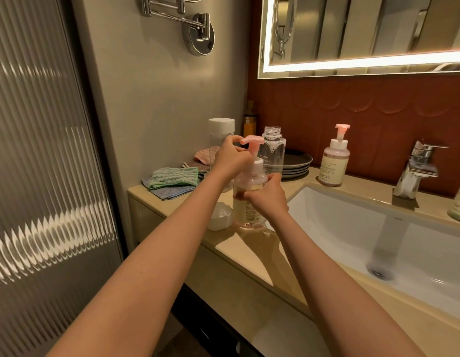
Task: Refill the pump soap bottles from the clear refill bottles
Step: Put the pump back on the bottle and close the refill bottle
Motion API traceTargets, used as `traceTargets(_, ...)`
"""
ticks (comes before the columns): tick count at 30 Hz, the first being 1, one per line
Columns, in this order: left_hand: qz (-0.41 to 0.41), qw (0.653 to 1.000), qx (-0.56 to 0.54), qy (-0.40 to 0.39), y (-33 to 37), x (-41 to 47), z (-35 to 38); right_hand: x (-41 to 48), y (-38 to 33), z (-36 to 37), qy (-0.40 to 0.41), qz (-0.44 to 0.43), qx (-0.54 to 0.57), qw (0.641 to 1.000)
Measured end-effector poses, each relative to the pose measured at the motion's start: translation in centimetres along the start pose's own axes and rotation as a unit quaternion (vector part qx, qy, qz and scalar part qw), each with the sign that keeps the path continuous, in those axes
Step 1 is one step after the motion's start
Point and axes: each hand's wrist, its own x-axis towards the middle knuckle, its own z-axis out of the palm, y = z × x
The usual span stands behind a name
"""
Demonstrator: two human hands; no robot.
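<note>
A pump soap bottle (247,210) with a pink pump head stands on the beige counter (239,251) left of the sink. My left hand (231,161) grips the pump's neck and collar from the left. My right hand (269,197) holds the bottle's body. Just behind stands an uncapped clear refill bottle (272,153), nearly empty. A second clear refill bottle (220,135) with a white cap stands behind my left hand. A loose white cap (220,217) lies on the counter beside the held bottle. Another pink pump soap bottle (334,161) stands near the back wall.
A white sink (378,238) with a chrome tap (417,168) fills the right side. Grey plates (296,163) are stacked behind the bottles. Folded cloths (172,180) lie at the counter's left end. A green-labelled bottle (459,202) shows at the right edge. A ribbed glass door (43,176) is on the left.
</note>
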Motion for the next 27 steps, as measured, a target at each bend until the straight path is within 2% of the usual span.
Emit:
traceTargets(8,-0.020,0.999,-0.028,0.000,-0.6,0.2,0.9,-0.1,-0.1,0.0,-0.001,0.004,-0.003,1.000)
traceTargets(11,-0.026,0.996,-0.072,-0.045,-1.2,0.3,0.2,-0.1,-0.1,-0.1,-0.004,-0.002,-0.004,1.000)
traceTargets(16,-0.005,0.999,-0.023,-0.036,-1.0,0.6,-0.4,-0.1,0.0,-0.3,-0.005,-0.008,-0.003,1.000)
traceTargets(23,-0.035,0.998,-0.031,-0.037,-0.7,1.4,0.6,-0.1,-0.1,-0.3,-0.004,0.004,-0.002,1.000)
traceTargets(27,0.023,0.999,0.029,-0.029,-0.7,0.8,2.5,-0.1,-0.2,-0.1,-0.003,0.014,-0.018,1.000)
